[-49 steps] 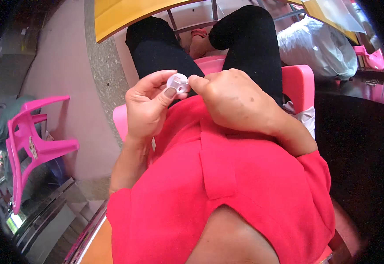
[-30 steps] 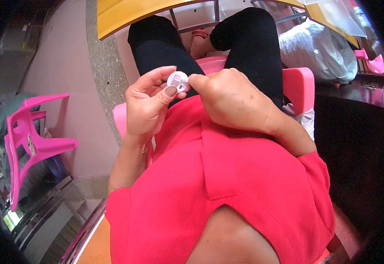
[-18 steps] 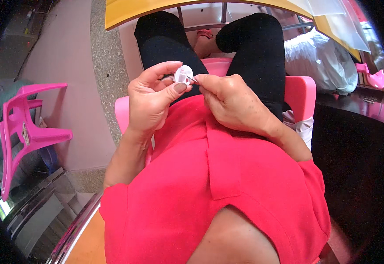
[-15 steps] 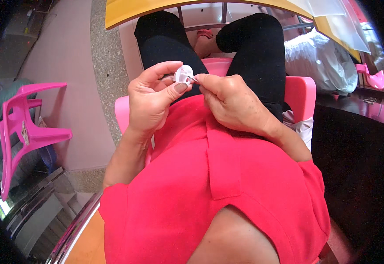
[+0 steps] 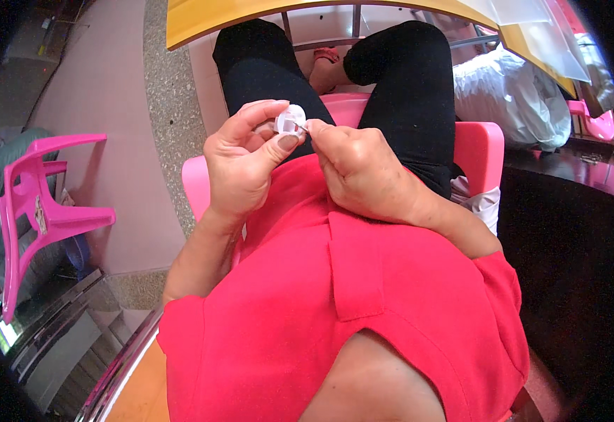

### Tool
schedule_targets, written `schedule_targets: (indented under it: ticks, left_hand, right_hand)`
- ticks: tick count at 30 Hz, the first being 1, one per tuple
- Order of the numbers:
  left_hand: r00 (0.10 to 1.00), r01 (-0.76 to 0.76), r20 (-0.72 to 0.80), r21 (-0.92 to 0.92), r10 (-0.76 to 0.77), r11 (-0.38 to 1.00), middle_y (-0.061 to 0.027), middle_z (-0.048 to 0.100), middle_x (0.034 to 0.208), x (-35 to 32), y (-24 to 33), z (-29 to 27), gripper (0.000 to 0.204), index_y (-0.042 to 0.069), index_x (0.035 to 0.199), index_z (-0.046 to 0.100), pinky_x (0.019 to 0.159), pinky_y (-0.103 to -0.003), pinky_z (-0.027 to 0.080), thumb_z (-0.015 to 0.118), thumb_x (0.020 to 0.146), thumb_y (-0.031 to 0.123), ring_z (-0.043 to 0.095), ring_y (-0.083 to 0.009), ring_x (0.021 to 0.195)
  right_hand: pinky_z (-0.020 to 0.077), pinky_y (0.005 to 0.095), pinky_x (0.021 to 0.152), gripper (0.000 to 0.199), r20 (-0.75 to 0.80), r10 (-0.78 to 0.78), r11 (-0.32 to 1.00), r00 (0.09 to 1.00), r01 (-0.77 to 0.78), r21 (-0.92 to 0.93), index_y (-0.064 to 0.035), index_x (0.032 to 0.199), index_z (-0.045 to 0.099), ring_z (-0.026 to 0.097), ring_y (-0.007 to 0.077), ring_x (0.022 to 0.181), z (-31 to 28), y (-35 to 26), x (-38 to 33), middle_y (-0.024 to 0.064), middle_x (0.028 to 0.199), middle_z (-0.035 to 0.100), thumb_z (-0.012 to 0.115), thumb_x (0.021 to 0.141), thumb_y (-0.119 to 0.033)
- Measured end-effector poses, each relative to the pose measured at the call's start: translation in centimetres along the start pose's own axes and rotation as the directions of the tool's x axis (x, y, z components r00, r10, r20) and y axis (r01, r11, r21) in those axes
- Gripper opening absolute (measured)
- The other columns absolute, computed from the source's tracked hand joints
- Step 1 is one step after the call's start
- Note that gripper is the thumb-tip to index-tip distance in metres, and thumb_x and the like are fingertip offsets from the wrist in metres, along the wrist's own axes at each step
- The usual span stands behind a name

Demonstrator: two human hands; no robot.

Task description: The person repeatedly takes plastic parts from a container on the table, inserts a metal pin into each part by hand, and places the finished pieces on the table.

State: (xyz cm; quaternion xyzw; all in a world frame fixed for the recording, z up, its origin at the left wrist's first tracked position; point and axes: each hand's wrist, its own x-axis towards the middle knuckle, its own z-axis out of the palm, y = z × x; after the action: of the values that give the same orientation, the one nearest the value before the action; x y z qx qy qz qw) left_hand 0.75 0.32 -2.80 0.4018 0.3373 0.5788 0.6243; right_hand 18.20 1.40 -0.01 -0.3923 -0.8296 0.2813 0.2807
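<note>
Above my lap, my left hand (image 5: 247,151) pinches a small round white plastic piece (image 5: 290,121) between thumb and fingers. The piece has a disc-like face and an opening in its side. My right hand (image 5: 363,165) is closed around a thin dark metal tool (image 5: 303,127), whose tip reaches the opening of the white piece. Most of the tool is hidden inside my right fist, so its exact kind cannot be made out. Both hands are close together, nearly touching at the piece.
A yellow table edge (image 5: 229,19) curves across the top, over my knees. I sit on a pink plastic chair (image 5: 481,151). Another pink chair (image 5: 54,214) stands at the left. A stuffed white plastic bag (image 5: 511,102) lies on the right, beside a dark surface (image 5: 560,193).
My right hand has tilted and rotated slightly around the tool, its knuckles now a little lower. The white piece has shifted very slightly left in my left hand.
</note>
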Motion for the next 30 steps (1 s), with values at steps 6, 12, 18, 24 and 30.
schedule_targets:
  ticks: [6, 12, 18, 24, 30]
  left_hand:
    - [1.000, -0.029, -0.005, 0.031, 0.029, 0.999, -0.0101, 0.057, 0.108, -0.1, 0.0, 0.1, 0.032, -0.006, 0.112, 0.057, 0.086, -0.030, 0.053, 0.065, 0.081, -0.008, 0.061, -0.0189, 0.097]
    - [0.995, -0.094, -0.018, 0.132, 0.097, 0.987, -0.0097, 0.053, 0.114, -0.3, -0.1, 0.1, 0.031, -0.005, 0.110, 0.059, 0.087, -0.029, 0.052, 0.065, 0.080, -0.008, 0.060, -0.0180, 0.098]
    - [0.985, -0.164, 0.001, 0.305, 0.172, 0.938, -0.0091, 0.054, 0.111, -0.4, -0.2, 0.8, 0.027, -0.004, 0.104, 0.062, 0.084, -0.027, 0.053, 0.065, 0.078, -0.011, 0.060, -0.0169, 0.096]
    - [0.993, -0.118, 0.036, 0.451, 0.114, 0.885, -0.0081, 0.056, 0.105, -0.5, -0.2, 1.1, 0.026, -0.002, 0.101, 0.065, 0.081, -0.025, 0.053, 0.065, 0.077, -0.012, 0.060, -0.0149, 0.094]
    - [0.989, -0.057, 0.147, 0.439, -0.009, 0.897, -0.0087, 0.058, 0.104, 0.5, -0.2, 0.2, 0.025, -0.003, 0.104, 0.063, 0.078, -0.026, 0.053, 0.064, 0.079, -0.009, 0.061, -0.0158, 0.093]
  right_hand:
    - [0.0495, 0.0412, 0.053, 0.031, 0.062, 0.006, 0.994, 0.998, 0.001, -0.108, 0.0048, 0.104, 0.050, 0.061, 0.0373, 0.064, 0.0, -0.3, 0.0, 0.0205, 0.069, 0.057, 0.054, 0.074, 0.007]
    - [0.0505, 0.0398, 0.050, 0.027, 0.061, -0.042, 0.951, 0.997, 0.059, -0.305, 0.0054, 0.099, 0.049, 0.062, 0.0331, 0.061, 0.2, -0.8, 0.1, 0.0176, 0.067, 0.058, 0.056, 0.073, 0.003]
    - [0.0526, 0.0353, 0.048, 0.013, 0.211, 0.041, 0.848, 0.977, 0.078, -0.524, 0.0020, 0.083, 0.054, 0.066, 0.0255, 0.058, -0.6, -1.7, 0.4, 0.0140, 0.065, 0.061, 0.053, 0.079, -0.010]
    - [0.0520, 0.0354, 0.050, 0.017, 0.356, 0.034, 0.828, 0.934, 0.173, -0.533, 0.0057, 0.088, 0.054, 0.066, 0.0275, 0.058, -1.6, -2.1, 0.4, 0.0166, 0.067, 0.063, 0.053, 0.080, -0.009]
    - [0.0520, 0.0380, 0.053, 0.018, 0.398, 0.135, 0.853, 0.907, 0.098, -0.512, 0.0055, 0.093, 0.054, 0.066, 0.0308, 0.063, -1.9, -1.4, 0.4, 0.0174, 0.069, 0.063, 0.052, 0.080, -0.008]
